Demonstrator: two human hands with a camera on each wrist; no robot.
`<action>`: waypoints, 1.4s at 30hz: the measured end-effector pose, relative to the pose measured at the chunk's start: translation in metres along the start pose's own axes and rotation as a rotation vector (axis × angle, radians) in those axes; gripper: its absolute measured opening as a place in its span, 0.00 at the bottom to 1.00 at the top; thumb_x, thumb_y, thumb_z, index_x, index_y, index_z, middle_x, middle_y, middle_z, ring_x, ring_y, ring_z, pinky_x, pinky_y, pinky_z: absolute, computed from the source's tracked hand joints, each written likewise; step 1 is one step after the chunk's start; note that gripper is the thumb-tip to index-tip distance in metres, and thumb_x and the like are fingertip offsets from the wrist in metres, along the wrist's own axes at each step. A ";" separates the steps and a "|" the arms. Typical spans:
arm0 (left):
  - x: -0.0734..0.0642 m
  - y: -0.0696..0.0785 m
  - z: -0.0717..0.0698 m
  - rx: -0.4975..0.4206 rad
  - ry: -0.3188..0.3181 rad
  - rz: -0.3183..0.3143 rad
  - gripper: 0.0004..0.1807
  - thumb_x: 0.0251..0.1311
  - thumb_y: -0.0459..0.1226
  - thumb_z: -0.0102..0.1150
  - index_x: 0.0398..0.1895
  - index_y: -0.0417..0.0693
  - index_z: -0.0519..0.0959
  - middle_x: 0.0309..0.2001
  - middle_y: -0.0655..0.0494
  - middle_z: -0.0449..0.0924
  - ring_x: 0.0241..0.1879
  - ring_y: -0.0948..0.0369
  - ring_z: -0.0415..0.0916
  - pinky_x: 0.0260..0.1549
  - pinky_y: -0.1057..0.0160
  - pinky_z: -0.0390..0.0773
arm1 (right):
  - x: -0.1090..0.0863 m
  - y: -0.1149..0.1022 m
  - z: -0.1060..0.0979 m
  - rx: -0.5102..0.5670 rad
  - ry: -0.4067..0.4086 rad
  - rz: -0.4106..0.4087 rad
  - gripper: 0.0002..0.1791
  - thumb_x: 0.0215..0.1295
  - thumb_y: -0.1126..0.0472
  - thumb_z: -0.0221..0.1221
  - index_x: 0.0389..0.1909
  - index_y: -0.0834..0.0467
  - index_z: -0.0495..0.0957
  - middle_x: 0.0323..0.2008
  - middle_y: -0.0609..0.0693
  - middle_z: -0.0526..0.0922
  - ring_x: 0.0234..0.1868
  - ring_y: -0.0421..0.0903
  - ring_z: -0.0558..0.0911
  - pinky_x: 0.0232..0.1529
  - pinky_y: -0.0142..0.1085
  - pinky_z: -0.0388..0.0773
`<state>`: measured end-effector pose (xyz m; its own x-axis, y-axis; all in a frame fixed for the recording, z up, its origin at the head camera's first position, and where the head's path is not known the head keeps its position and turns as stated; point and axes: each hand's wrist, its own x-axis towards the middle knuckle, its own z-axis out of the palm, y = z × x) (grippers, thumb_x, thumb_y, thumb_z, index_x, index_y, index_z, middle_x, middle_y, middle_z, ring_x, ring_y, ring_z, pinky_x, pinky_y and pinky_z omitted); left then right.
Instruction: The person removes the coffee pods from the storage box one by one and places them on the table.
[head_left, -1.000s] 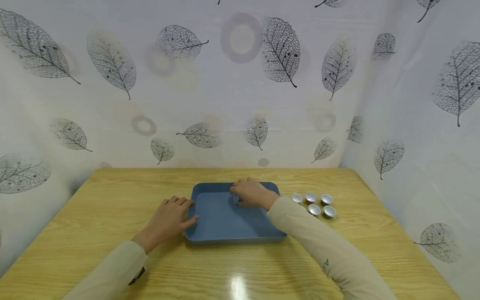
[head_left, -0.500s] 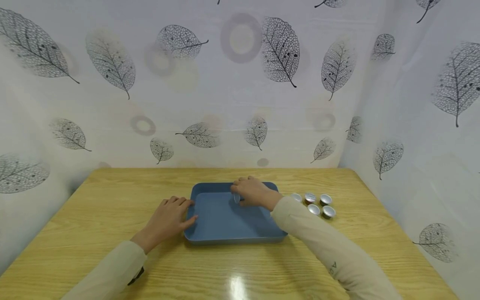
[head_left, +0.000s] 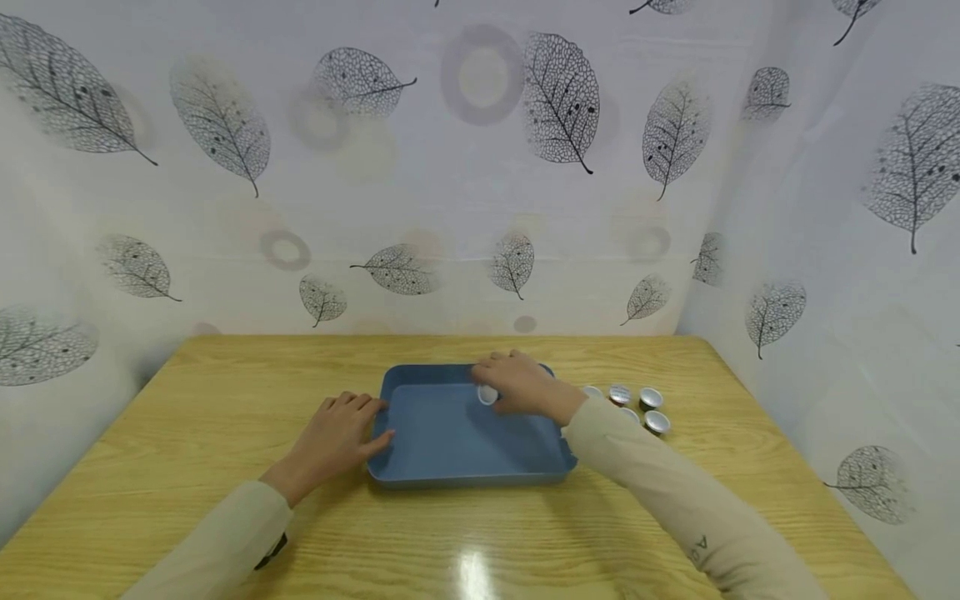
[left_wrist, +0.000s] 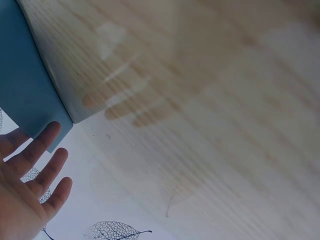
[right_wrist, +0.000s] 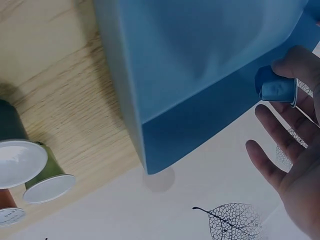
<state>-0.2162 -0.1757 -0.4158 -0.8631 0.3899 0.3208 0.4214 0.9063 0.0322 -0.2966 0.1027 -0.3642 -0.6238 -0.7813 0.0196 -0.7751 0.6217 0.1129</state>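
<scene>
A blue tray (head_left: 450, 433) with raised walls lies on the table. My right hand (head_left: 517, 383) is over its back right part, pinching a coffee capsule between thumb and fingers. In the right wrist view this capsule (right_wrist: 277, 87) has a dark blue body, its narrow end pointing away from the palm, while its other fingers spread loosely. The head view shows its pale lid (head_left: 487, 394) facing me, above the tray floor. At the tray's left wall my left hand (head_left: 337, 437) touches the rim, fingers extended and thumb reaching over the edge.
Right of the tray stand several coffee capsules (head_left: 651, 399) lid up, partly hidden by the right sleeve. A green capsule (right_wrist: 50, 177) and a dark one (right_wrist: 12, 122) show in the right wrist view. A leaf-patterned curtain (head_left: 420, 183) borders the table (head_left: 262, 367) behind.
My right hand has shifted slightly right inside the tray with the capsule, whose lid now turns more toward me. The left hand stays where it was.
</scene>
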 end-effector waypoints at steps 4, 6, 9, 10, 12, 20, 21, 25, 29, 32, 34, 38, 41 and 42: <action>0.000 0.000 0.001 0.002 -0.003 -0.003 0.23 0.54 0.53 0.56 0.46 0.47 0.78 0.45 0.51 0.79 0.46 0.51 0.74 0.43 0.48 0.72 | -0.007 0.002 0.000 0.018 0.016 0.002 0.24 0.46 0.57 0.68 0.47 0.51 0.73 0.46 0.45 0.78 0.49 0.46 0.75 0.51 0.49 0.71; 0.000 -0.001 0.001 0.003 -0.003 -0.003 0.23 0.54 0.53 0.56 0.46 0.47 0.78 0.45 0.51 0.79 0.46 0.51 0.74 0.43 0.48 0.72 | -0.010 0.003 0.001 0.013 0.024 0.005 0.24 0.46 0.57 0.67 0.47 0.51 0.73 0.44 0.45 0.78 0.47 0.45 0.75 0.48 0.46 0.73; 0.000 -0.001 0.001 0.004 -0.002 -0.002 0.23 0.54 0.53 0.57 0.46 0.47 0.78 0.45 0.51 0.79 0.45 0.51 0.74 0.43 0.48 0.72 | -0.016 0.005 0.002 0.006 0.041 0.008 0.25 0.46 0.57 0.67 0.48 0.51 0.74 0.44 0.45 0.79 0.47 0.45 0.75 0.44 0.44 0.73; 0.000 -0.001 0.001 0.004 -0.001 -0.002 0.23 0.55 0.53 0.56 0.46 0.47 0.78 0.45 0.51 0.79 0.45 0.51 0.74 0.43 0.48 0.72 | -0.018 0.005 0.002 0.005 0.046 0.010 0.25 0.46 0.57 0.67 0.48 0.52 0.74 0.45 0.45 0.79 0.47 0.45 0.75 0.43 0.43 0.73; 0.000 -0.001 0.001 0.009 0.000 0.001 0.22 0.55 0.52 0.56 0.46 0.47 0.78 0.44 0.52 0.79 0.45 0.51 0.74 0.43 0.48 0.72 | -0.022 0.006 0.003 0.010 0.062 0.009 0.25 0.46 0.57 0.67 0.49 0.52 0.75 0.45 0.46 0.79 0.47 0.45 0.75 0.43 0.43 0.73; 0.000 0.001 -0.001 0.010 0.005 -0.001 0.23 0.54 0.52 0.57 0.46 0.47 0.78 0.45 0.51 0.79 0.45 0.51 0.74 0.43 0.48 0.72 | -0.039 0.014 0.006 -0.006 0.178 -0.006 0.21 0.43 0.56 0.67 0.42 0.50 0.77 0.41 0.44 0.80 0.43 0.44 0.76 0.41 0.41 0.74; 0.000 0.001 -0.001 0.010 0.005 -0.002 0.23 0.55 0.53 0.57 0.46 0.47 0.78 0.45 0.51 0.79 0.45 0.51 0.74 0.42 0.48 0.72 | -0.041 0.015 0.006 -0.010 0.190 -0.007 0.21 0.43 0.56 0.67 0.42 0.50 0.77 0.41 0.44 0.80 0.43 0.43 0.76 0.40 0.40 0.74; 0.000 0.001 -0.001 0.010 0.002 -0.003 0.23 0.55 0.52 0.56 0.46 0.47 0.78 0.44 0.51 0.79 0.45 0.51 0.74 0.42 0.48 0.72 | -0.050 0.017 0.006 -0.005 0.219 0.000 0.21 0.43 0.55 0.67 0.42 0.50 0.77 0.41 0.44 0.80 0.43 0.43 0.77 0.37 0.39 0.74; 0.000 0.001 -0.001 0.010 0.000 -0.004 0.23 0.55 0.53 0.56 0.46 0.47 0.78 0.45 0.51 0.79 0.45 0.51 0.74 0.42 0.48 0.72 | -0.059 0.018 0.006 0.017 0.240 0.002 0.21 0.44 0.55 0.68 0.42 0.51 0.77 0.40 0.44 0.80 0.42 0.44 0.77 0.36 0.39 0.74; 0.000 0.000 -0.001 0.004 0.001 -0.006 0.23 0.55 0.53 0.56 0.46 0.47 0.78 0.45 0.51 0.79 0.45 0.51 0.74 0.43 0.48 0.72 | -0.066 0.019 0.005 0.026 0.262 0.004 0.20 0.44 0.55 0.68 0.41 0.52 0.78 0.39 0.44 0.80 0.41 0.43 0.77 0.35 0.38 0.74; 0.000 0.000 0.000 0.001 0.001 -0.009 0.23 0.55 0.53 0.56 0.47 0.47 0.78 0.45 0.51 0.79 0.46 0.51 0.74 0.43 0.48 0.72 | -0.070 0.019 0.004 0.028 0.274 0.003 0.20 0.44 0.55 0.68 0.41 0.52 0.78 0.38 0.44 0.80 0.40 0.43 0.77 0.34 0.38 0.73; 0.000 0.000 0.000 0.003 -0.001 -0.011 0.23 0.55 0.53 0.56 0.47 0.48 0.78 0.45 0.51 0.79 0.46 0.51 0.74 0.43 0.48 0.72 | -0.078 0.021 0.004 0.043 0.310 0.002 0.20 0.42 0.56 0.69 0.40 0.52 0.78 0.37 0.44 0.80 0.38 0.42 0.77 0.33 0.38 0.74; 0.000 0.000 0.000 0.004 -0.004 -0.014 0.23 0.55 0.53 0.56 0.47 0.48 0.78 0.45 0.51 0.79 0.46 0.51 0.74 0.43 0.48 0.72 | -0.084 0.023 0.005 0.058 0.342 0.003 0.21 0.40 0.57 0.70 0.39 0.53 0.78 0.36 0.44 0.80 0.36 0.42 0.77 0.33 0.39 0.74; 0.000 0.000 0.000 0.004 -0.004 -0.014 0.23 0.55 0.53 0.56 0.46 0.48 0.78 0.45 0.51 0.79 0.46 0.51 0.74 0.43 0.48 0.72 | -0.086 0.023 0.006 0.053 0.355 0.002 0.21 0.39 0.57 0.71 0.38 0.54 0.78 0.35 0.44 0.80 0.35 0.42 0.76 0.33 0.38 0.73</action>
<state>-0.2162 -0.1761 -0.4163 -0.8704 0.3775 0.3161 0.4077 0.9125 0.0328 -0.2615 0.1848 -0.3693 -0.5585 -0.7449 0.3650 -0.7839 0.6178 0.0614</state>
